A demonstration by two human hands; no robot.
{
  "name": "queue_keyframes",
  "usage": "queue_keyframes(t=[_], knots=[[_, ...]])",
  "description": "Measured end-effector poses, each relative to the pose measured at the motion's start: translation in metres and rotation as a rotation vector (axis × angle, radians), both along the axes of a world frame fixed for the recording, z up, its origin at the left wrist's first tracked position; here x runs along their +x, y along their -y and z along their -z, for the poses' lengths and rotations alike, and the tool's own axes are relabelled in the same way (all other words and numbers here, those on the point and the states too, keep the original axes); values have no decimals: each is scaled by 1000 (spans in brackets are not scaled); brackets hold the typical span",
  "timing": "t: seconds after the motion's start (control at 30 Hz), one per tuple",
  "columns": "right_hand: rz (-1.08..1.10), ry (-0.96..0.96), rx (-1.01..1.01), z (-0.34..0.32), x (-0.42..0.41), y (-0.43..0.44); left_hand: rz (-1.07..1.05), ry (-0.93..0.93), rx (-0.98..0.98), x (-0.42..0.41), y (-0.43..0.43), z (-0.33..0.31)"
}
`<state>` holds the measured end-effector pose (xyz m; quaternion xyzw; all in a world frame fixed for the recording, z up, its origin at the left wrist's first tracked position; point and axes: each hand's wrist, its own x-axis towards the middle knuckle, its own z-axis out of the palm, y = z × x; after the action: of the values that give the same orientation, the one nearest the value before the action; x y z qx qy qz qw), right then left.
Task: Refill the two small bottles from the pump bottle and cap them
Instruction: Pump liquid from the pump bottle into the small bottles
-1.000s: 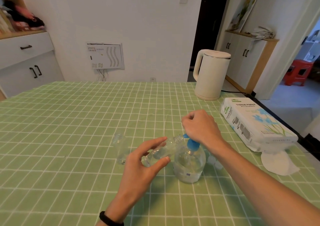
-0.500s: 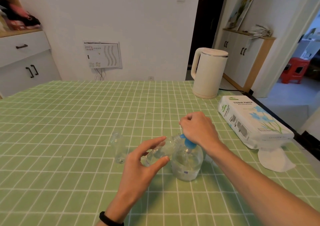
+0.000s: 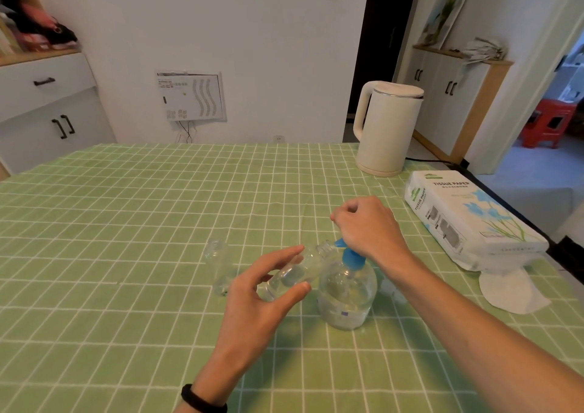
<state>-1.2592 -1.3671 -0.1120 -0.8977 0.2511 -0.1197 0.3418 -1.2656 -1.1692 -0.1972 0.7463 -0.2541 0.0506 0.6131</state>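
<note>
A clear pump bottle (image 3: 346,295) with a blue pump head stands on the green checked tablecloth. My right hand (image 3: 368,227) rests on the pump head with its fingers curled over it. My left hand (image 3: 262,298) holds a small clear bottle (image 3: 297,272) tilted, its open mouth against the blue spout. A second small clear bottle (image 3: 219,265) stands upright and uncapped just left of my left hand. Two small clear caps (image 3: 392,291) lie right of the pump bottle, partly hidden by my right forearm.
A white kettle (image 3: 384,128) stands at the table's far right. A tissue paper pack (image 3: 467,219) lies along the right edge with a loose tissue (image 3: 512,289) in front of it. The green tablecloth (image 3: 126,223) stretches to the left.
My right hand has sunk a little onto the pump head. My left hand keeps the small bottle at the spout. The view has shifted slightly.
</note>
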Motion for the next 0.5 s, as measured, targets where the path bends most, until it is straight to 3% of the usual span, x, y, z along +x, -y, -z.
queue_keyframes(t=[0.5], knots=[[-10,-19,3,1,-1,1,15,15,16,-2,-1,1]])
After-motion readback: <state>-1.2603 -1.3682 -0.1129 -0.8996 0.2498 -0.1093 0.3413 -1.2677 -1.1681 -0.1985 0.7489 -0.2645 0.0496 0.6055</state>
